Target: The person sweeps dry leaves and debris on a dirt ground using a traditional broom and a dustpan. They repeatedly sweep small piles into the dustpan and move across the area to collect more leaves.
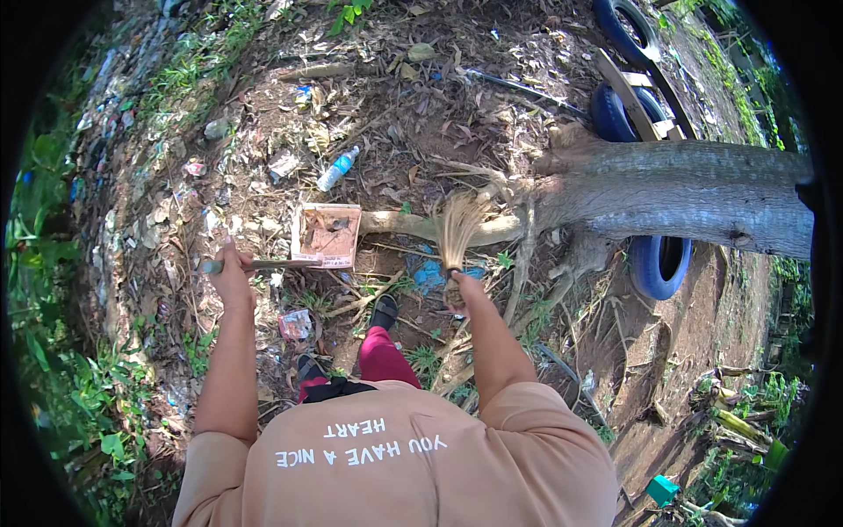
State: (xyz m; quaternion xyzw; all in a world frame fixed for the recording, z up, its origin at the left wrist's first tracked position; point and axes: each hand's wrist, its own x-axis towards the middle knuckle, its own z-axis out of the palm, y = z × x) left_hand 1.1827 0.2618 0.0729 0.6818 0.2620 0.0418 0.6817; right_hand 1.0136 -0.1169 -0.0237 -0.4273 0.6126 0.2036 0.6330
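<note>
My left hand is closed round the stick handle of a dustpan. Its shallow, box-like pan, pale pinkish brown, lies at the handle's far end with dirt and dry leaves in it. On the right, my right hand grips a stick broom by its bound end. The bristles fan out away from me, over tree roots. The broom is apart from the pan, to its right. A blue-labelled plastic bottle lies on the ground just beyond the pan.
A thick tree trunk stands at the right, its roots running toward the pan. Blue-painted tyres and wooden planks are near it. A crumpled wrapper lies near my feet. Litter and leaves cover the ground at left.
</note>
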